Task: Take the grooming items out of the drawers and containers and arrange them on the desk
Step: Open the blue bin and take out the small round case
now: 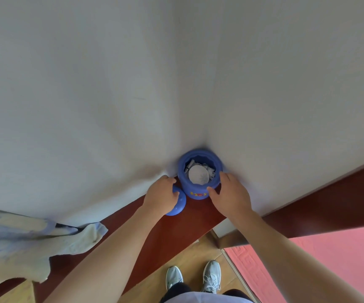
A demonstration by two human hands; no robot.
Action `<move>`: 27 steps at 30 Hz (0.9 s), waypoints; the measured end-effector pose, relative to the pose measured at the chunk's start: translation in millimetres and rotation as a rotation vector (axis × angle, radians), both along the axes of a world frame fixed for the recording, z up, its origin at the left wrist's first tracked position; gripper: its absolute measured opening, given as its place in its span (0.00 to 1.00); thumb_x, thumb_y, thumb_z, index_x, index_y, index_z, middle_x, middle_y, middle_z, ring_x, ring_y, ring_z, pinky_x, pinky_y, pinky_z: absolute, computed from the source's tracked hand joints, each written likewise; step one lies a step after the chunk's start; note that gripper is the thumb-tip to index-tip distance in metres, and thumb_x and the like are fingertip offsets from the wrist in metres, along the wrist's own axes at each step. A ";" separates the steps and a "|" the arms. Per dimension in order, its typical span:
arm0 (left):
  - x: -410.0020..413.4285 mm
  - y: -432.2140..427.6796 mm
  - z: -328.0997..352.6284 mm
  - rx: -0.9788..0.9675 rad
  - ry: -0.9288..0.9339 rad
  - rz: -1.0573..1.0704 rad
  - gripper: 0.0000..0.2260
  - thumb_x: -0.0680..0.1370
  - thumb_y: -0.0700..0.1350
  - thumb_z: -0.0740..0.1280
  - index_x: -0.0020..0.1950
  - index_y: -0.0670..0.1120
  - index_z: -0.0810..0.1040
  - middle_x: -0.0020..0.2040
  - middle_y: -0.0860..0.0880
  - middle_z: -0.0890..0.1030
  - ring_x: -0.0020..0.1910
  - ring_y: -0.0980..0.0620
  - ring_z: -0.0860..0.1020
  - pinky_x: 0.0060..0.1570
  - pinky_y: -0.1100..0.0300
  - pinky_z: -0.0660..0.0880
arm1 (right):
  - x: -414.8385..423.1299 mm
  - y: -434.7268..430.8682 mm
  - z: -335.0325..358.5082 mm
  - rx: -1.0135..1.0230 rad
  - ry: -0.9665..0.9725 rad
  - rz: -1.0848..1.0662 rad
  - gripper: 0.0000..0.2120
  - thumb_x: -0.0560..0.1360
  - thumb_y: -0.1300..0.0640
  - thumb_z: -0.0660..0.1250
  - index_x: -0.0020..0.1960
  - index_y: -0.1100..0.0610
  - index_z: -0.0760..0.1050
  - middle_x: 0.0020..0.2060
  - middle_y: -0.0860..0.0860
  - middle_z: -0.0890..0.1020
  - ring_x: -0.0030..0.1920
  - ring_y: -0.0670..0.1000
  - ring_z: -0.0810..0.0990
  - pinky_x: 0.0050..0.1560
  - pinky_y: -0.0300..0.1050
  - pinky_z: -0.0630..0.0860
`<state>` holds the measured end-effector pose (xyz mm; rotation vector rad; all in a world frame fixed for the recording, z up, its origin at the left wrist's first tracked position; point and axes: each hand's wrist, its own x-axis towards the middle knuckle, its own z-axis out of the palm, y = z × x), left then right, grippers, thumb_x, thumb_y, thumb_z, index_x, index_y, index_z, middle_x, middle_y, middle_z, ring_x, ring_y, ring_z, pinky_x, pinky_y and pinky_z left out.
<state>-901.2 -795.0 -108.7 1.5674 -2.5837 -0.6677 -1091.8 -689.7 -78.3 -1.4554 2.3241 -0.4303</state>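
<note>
A blue round container (195, 191) stands open on the dark red desk (176, 228), pushed into the corner where two white walls meet. Inside it lie a white round pad (199, 174) and some small white and dark items that I cannot make out. My right hand (231, 193) curls around the container's right side, thumb on its front. My left hand (162, 196) grips the blue domed lid (177, 206), which rests on the desk just left of the container.
A pale blue and cream towel (23, 241) is draped over the desk at the left. Below the desk edge are a wooden floor (198, 254), my shoes and a pink mat (307, 265) at the right.
</note>
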 end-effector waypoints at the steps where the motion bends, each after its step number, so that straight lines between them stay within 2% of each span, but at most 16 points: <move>1: -3.5 -1.8 7.6 -0.017 0.030 -0.012 0.15 0.79 0.49 0.65 0.65 0.47 0.76 0.58 0.49 0.76 0.55 0.47 0.77 0.53 0.58 0.73 | -0.1 0.0 -0.5 0.000 -0.007 -0.002 0.32 0.78 0.44 0.62 0.75 0.58 0.59 0.70 0.53 0.69 0.67 0.52 0.69 0.62 0.45 0.71; 4: -16.0 -7.8 30.0 -0.060 0.109 -0.038 0.10 0.78 0.48 0.66 0.57 0.47 0.79 0.51 0.50 0.76 0.49 0.49 0.77 0.44 0.61 0.69 | -0.6 0.0 -2.0 -0.003 -0.024 -0.008 0.32 0.78 0.44 0.62 0.75 0.58 0.59 0.70 0.53 0.69 0.67 0.53 0.70 0.62 0.46 0.71; 6: -26.0 -10.6 42.7 -0.087 0.148 -0.070 0.11 0.77 0.47 0.67 0.59 0.47 0.78 0.52 0.50 0.77 0.49 0.50 0.76 0.44 0.61 0.67 | -0.7 -0.1 -3.3 -0.006 -0.032 -0.012 0.32 0.78 0.44 0.62 0.75 0.58 0.59 0.69 0.53 0.70 0.66 0.53 0.70 0.61 0.47 0.72; 9: -45.7 -16.3 54.2 -0.096 0.165 -0.153 0.13 0.76 0.45 0.68 0.60 0.45 0.79 0.53 0.48 0.78 0.50 0.48 0.77 0.47 0.58 0.71 | -0.7 0.1 -6.2 -0.032 -0.041 -0.020 0.30 0.77 0.44 0.63 0.73 0.57 0.62 0.65 0.52 0.72 0.62 0.52 0.73 0.57 0.46 0.74; 13: -71.2 -29.9 48.3 -0.049 0.078 -0.283 0.18 0.75 0.44 0.68 0.64 0.42 0.77 0.60 0.44 0.78 0.58 0.44 0.76 0.53 0.57 0.70 | -1.6 -0.4 -10.5 -0.068 -0.065 -0.029 0.27 0.76 0.44 0.63 0.70 0.55 0.67 0.60 0.50 0.75 0.58 0.51 0.74 0.52 0.44 0.74; 16: -86.2 -40.0 37.3 0.021 -0.005 -0.307 0.22 0.75 0.45 0.68 0.68 0.41 0.74 0.64 0.43 0.78 0.62 0.44 0.76 0.58 0.56 0.69 | -2.8 -0.8 -12.0 -0.072 -0.065 -0.021 0.26 0.75 0.43 0.63 0.69 0.55 0.67 0.60 0.50 0.75 0.58 0.51 0.74 0.54 0.45 0.74; 20: -103.0 -48.2 24.3 0.100 -0.083 -0.310 0.18 0.77 0.46 0.66 0.66 0.43 0.75 0.60 0.45 0.80 0.58 0.47 0.77 0.51 0.63 0.66 | -5.4 -1.2 -13.8 -0.057 -0.048 -0.016 0.28 0.76 0.43 0.63 0.71 0.55 0.65 0.62 0.50 0.74 0.60 0.51 0.73 0.55 0.46 0.74; 24: -113.6 -51.2 12.4 0.172 -0.153 -0.271 0.14 0.80 0.45 0.63 0.63 0.42 0.76 0.59 0.44 0.80 0.57 0.47 0.77 0.51 0.62 0.66 | -4.7 -1.8 -16.2 -0.054 -0.056 -0.025 0.30 0.76 0.42 0.62 0.73 0.55 0.63 0.64 0.49 0.72 0.62 0.50 0.72 0.57 0.46 0.74; 27: -116.9 -54.4 9.6 0.169 -0.185 -0.280 0.12 0.80 0.45 0.62 0.59 0.41 0.78 0.57 0.43 0.80 0.56 0.47 0.77 0.47 0.64 0.63 | -5.3 -2.1 -17.5 -0.062 -0.051 -0.032 0.30 0.75 0.42 0.62 0.72 0.55 0.64 0.64 0.49 0.73 0.62 0.50 0.72 0.57 0.46 0.74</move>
